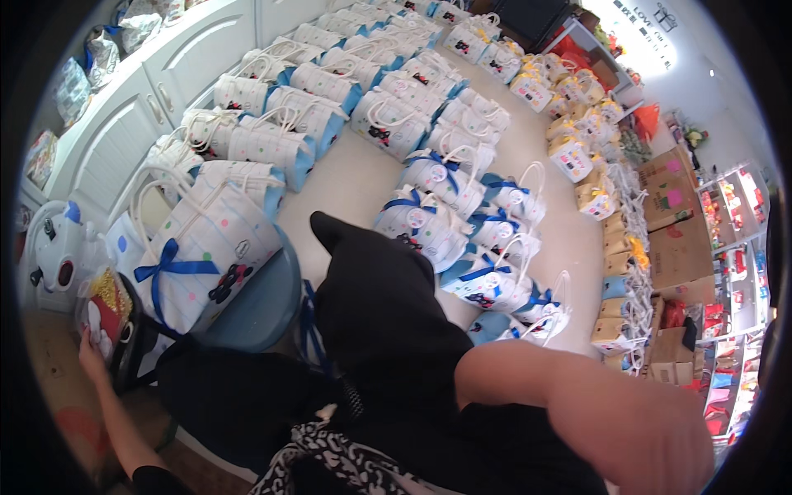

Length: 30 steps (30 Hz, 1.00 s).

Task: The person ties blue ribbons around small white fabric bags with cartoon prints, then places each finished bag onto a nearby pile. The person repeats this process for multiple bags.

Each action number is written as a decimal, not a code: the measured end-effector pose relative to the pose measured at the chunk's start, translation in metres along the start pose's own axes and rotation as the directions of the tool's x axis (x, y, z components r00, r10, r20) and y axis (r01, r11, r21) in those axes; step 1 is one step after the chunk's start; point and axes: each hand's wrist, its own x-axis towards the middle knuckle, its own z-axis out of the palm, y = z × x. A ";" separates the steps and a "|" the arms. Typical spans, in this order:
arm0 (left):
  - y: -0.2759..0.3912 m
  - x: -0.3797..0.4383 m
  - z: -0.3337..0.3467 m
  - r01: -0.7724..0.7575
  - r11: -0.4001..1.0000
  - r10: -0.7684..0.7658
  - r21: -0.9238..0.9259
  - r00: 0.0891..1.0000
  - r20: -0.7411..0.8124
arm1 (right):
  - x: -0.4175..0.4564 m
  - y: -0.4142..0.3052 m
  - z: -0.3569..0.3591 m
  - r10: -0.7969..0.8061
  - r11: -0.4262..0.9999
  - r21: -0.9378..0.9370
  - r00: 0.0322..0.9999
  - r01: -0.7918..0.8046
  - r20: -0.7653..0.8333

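Observation:
My left hand [93,356] is at the far left, its fingers around the lower edge of a clear plastic package [105,315] with red, white and gold contents. Beside it, a white dotted gift bag [207,247] with a blue ribbon bow [170,266] and rope handles leans on a round blue stool [266,303]. My right arm crosses the lower right, bent; the right hand is out of view. Between the arms are my black-clothed legs [377,291].
Rows of similar white gift bags [390,120] stand on the floor ahead, several with blue bows [421,216]. Yellow gift bags [572,158] line the right. Cardboard boxes [677,244] and stocked shelves [733,272] stand beyond them. White cabinets [201,46] run along the left.

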 end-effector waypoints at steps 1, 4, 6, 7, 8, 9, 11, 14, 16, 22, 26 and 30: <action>0.006 0.001 -0.011 0.089 0.995 -0.090 -0.039 0.996 -0.018 | 0.000 0.008 -0.001 -0.213 0.955 -0.201 0.976 0.219 0.051; 0.041 0.004 -0.044 0.081 0.997 -0.078 0.011 0.984 -0.160 | 0.009 0.018 -0.004 -0.330 0.923 -0.211 0.944 0.323 0.003; 0.118 -0.001 -0.075 0.233 0.969 -0.246 -0.085 0.939 -0.240 | 0.004 0.009 0.000 0.024 0.988 0.157 0.984 0.004 -0.177; 0.154 0.001 -0.087 0.309 0.942 -0.334 -0.131 0.903 -0.272 | -0.001 0.002 0.002 0.224 0.924 0.355 0.951 -0.138 -0.213; 0.154 -0.006 -0.098 0.227 0.809 -0.438 -0.543 0.849 -0.297 | -0.009 -0.001 0.005 0.406 0.791 0.571 0.887 -0.220 -0.221; 0.149 -0.016 -0.103 0.059 0.544 -0.539 -0.837 0.789 -0.295 | -0.033 -0.001 0.003 0.556 0.688 0.657 0.806 -0.308 -0.205; 0.202 -0.018 -0.113 0.011 0.433 -0.551 -0.901 0.795 -0.255 | -0.058 -0.011 0.000 0.815 0.426 0.776 0.569 -0.466 -0.106; 0.354 -0.047 -0.143 -0.111 0.602 -0.305 -0.790 0.883 -0.357 | -0.124 -0.001 0.036 0.939 0.251 0.494 0.086 -0.833 -0.332; 0.443 -0.060 -0.157 -0.109 0.381 -0.269 -0.918 0.937 -0.223 | -0.157 0.013 0.057 0.938 0.007 0.307 -0.100 -0.952 -0.332; 0.533 -0.080 -0.173 0.004 -0.226 -0.263 -0.974 0.963 0.065 | -0.184 0.048 0.117 0.984 -0.146 0.056 -0.151 -0.988 -0.095; 0.539 -0.087 -0.162 0.072 -0.316 -0.241 -0.946 0.958 0.154 | -0.201 0.046 0.116 0.986 -0.128 -0.108 -0.115 -0.986 -0.125; 0.548 -0.089 -0.140 -0.052 -0.286 -0.285 -0.957 0.958 0.033 | -0.211 0.044 0.111 0.990 -0.060 -0.055 -0.052 -0.997 -0.129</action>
